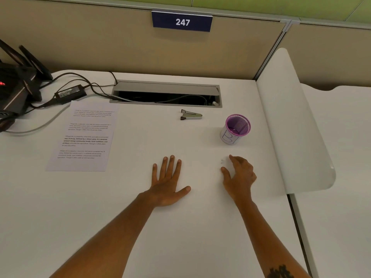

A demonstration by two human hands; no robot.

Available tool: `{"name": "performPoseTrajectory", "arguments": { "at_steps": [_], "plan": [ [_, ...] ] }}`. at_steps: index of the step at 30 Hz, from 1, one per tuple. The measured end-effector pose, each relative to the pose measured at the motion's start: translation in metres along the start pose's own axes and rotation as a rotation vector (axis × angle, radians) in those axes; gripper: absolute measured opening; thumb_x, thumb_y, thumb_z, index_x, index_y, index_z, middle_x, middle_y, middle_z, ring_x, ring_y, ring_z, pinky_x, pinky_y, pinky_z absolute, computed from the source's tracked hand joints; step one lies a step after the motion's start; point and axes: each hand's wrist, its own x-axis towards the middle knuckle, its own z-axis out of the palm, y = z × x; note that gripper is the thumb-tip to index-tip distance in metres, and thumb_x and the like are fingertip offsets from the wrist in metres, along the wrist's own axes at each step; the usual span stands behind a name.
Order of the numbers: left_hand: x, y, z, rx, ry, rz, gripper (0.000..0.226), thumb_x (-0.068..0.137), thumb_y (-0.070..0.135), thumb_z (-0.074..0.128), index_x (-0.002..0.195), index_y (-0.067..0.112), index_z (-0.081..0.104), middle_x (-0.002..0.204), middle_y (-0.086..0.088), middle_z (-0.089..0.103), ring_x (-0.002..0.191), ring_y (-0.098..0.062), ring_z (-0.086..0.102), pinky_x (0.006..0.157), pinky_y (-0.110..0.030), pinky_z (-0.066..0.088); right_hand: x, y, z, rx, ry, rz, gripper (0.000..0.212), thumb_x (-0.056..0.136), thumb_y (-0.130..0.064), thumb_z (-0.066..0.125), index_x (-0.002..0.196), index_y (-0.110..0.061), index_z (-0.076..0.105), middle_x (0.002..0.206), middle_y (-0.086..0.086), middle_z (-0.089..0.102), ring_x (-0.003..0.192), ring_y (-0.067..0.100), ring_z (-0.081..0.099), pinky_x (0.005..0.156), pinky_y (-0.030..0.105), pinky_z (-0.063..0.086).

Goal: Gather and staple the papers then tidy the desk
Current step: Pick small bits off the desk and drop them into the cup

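Note:
A printed sheet of paper point(84, 137) lies flat on the left part of the white desk point(140, 227); whether more sheets lie under it I cannot tell. A small metal stapler point(191, 114) rests near the cable hatch, far from both hands. My left hand point(167, 181) lies flat on the desk with fingers spread and holds nothing. My right hand point(240, 177) rests on the desk with fingers loosely curled; tiny specks lie just beyond its fingertips. A purple mesh cup point(235, 128) with a paper label stands upright above my right hand.
An open cable hatch point(166, 94) runs along the back of the desk. A black router point(14, 85), a power brick point(70, 93) and cables crowd the back left corner. A white curved divider point(291, 121) borders the right side. A sign reads 247 point(182, 22).

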Motion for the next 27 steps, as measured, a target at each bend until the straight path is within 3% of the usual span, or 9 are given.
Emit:
{"name": "performPoseTrajectory", "arguments": {
  "at_steps": [4, 11, 21, 27],
  "plan": [
    [0.000, 0.000, 0.000, 0.005, -0.010, -0.003, 0.100, 0.096, 0.077, 0.025, 0.157, 0.024, -0.034, 0.161, -0.002, -0.049, 0.148, -0.024, -0.046, 0.121, -0.057, -0.026, 0.012, 0.006, -0.003, 0.024, -0.013, -0.075, 0.041, 0.086, -0.036, 0.081, 0.125, -0.027, 0.073, 0.128, -0.003, 0.064, 0.125, 0.026, 0.050, 0.097, 0.039, 0.028],
    [0.000, 0.002, -0.002, 0.016, -0.014, -0.008, 0.100, 0.096, 0.077, 0.025, 0.157, 0.024, -0.034, 0.161, -0.002, -0.048, 0.148, -0.025, -0.046, 0.120, -0.056, -0.027, 0.022, -0.001, -0.001, 0.038, 0.018, -0.071, 0.024, 0.086, -0.038, 0.081, 0.107, -0.027, 0.081, 0.114, -0.006, 0.069, 0.116, 0.024, 0.053, 0.090, 0.038, 0.027],
    [0.001, 0.000, 0.000, 0.011, -0.014, -0.009, 0.098, 0.097, 0.076, 0.024, 0.156, 0.025, -0.035, 0.161, -0.001, -0.049, 0.148, -0.024, -0.046, 0.121, -0.057, -0.025, 0.022, -0.003, 0.001, 0.070, 0.110, -0.077, 0.009, 0.081, -0.037, 0.085, 0.086, -0.030, 0.084, 0.093, -0.010, 0.073, 0.101, 0.021, 0.057, 0.079, 0.046, 0.048],
    [0.002, -0.001, 0.002, 0.002, -0.002, -0.004, 0.099, 0.096, 0.077, 0.024, 0.157, 0.026, -0.034, 0.161, 0.000, -0.049, 0.148, -0.023, -0.046, 0.121, -0.056, -0.027, 0.019, -0.007, 0.006, 0.029, 0.146, -0.096, 0.006, 0.084, -0.029, 0.083, 0.085, -0.023, 0.082, 0.087, -0.008, 0.076, 0.093, 0.021, 0.060, 0.072, 0.048, 0.054]
  ]
}}
